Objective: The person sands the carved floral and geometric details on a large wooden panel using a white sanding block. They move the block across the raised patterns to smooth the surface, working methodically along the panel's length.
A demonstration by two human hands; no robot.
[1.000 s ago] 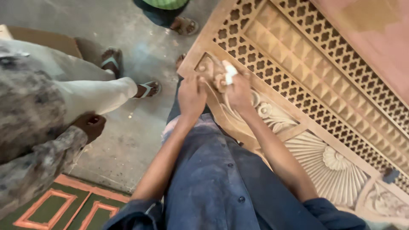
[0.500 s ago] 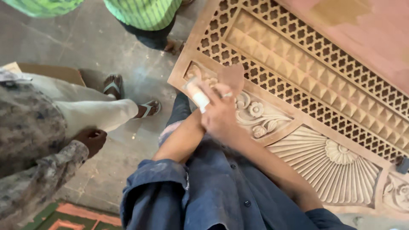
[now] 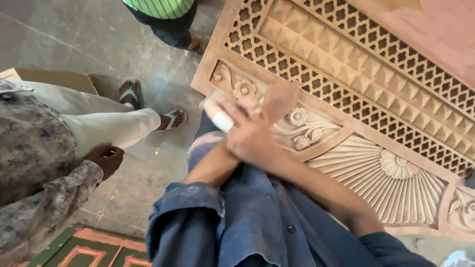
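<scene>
Right hand (image 3: pixel 252 136) crossed over the left forearm, fingers curled round a small whitish pad (image 3: pixel 217 112), something like folded sandpaper or cloth, too blurred to tell which. Pad sticking out toward the upper left of the fist, just above the edge of the carved wooden panel (image 3: pixel 376 84). Left hand (image 3: pixel 279 99) up beside it, blurred, palm flat and fingers together against the panel's flower carving (image 3: pixel 297 118); can't tell if anything is gripped there. Both forearms meeting over a lap in blue trousers (image 3: pixel 257 217).

Panel itself pale and unfinished: lattice cut-outs along the top, a row of little pyramid squares, then scrolls and flowers, then a big fan-shaped sunburst (image 3: pixel 396 173) lower right.

Off to the left, another person in a patterned sleeve and light trousers, hand (image 3: pixel 106 158) resting on a knee, sandalled feet (image 3: pixel 173 118) on the grey stone floor (image 3: pixel 64 44). Someone in a green striped top (image 3: pixel 158 7) at the top edge. Cardboard box (image 3: pixel 54 78) far left, bit of green-and-orange mat (image 3: pixel 94 249) bottom left.
</scene>
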